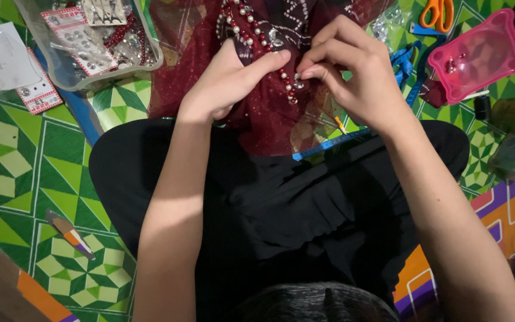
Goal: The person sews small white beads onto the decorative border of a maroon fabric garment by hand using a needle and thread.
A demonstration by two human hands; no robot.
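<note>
A dark red sequinned fabric [269, 119] lies over my lap, with rows of white and red beads [239, 27] sewn along it. My left hand [227, 77] presses the fabric down, thumb stretched toward the bead row. My right hand [347, 68] pinches a small bead on the fabric between thumb and fingertips, right next to the left thumb. Whether a needle is in the fingers cannot be seen.
A clear plastic tub [90, 45] of bead cards sits at upper left. Orange-handled scissors [437, 13] and a pink tray [478, 53] with beads lie at upper right. A blue tape measure [329, 145] crosses my lap. A small thread snip [70, 232] lies on the green patterned mat [13, 155].
</note>
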